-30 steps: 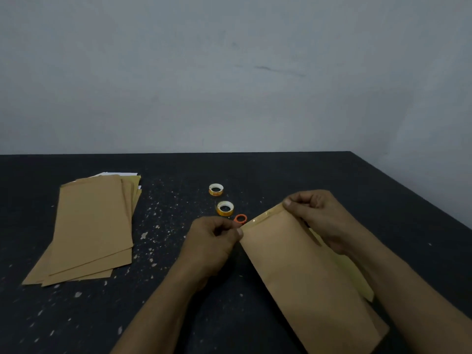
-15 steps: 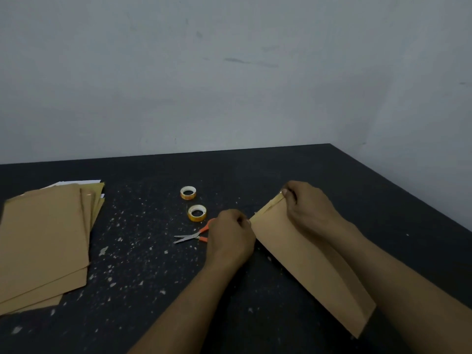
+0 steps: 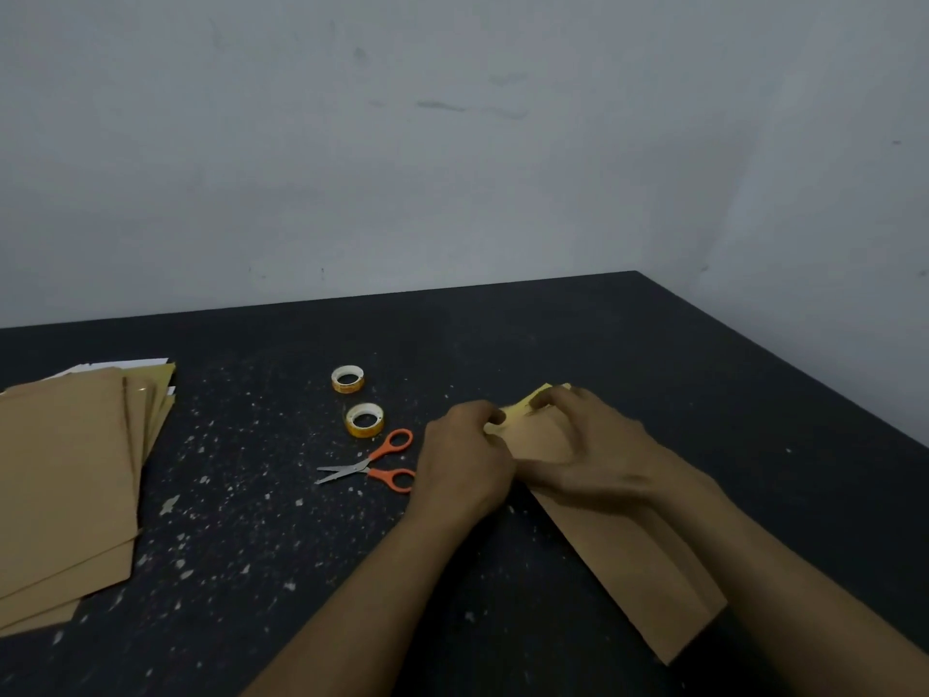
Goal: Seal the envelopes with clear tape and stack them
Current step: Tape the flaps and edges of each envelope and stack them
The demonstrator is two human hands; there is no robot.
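Nothing to read on this table, folks. The two tape rolls (image 3: 347, 389) each carry a yellow-orange band, but any print there is too small and blurred to make out. The envelope (image 3: 618, 560) shows a plain brown face, and so does the stack of envelopes (image 3: 65, 485). No lettering can be made out on the scissors (image 3: 374, 462) either.
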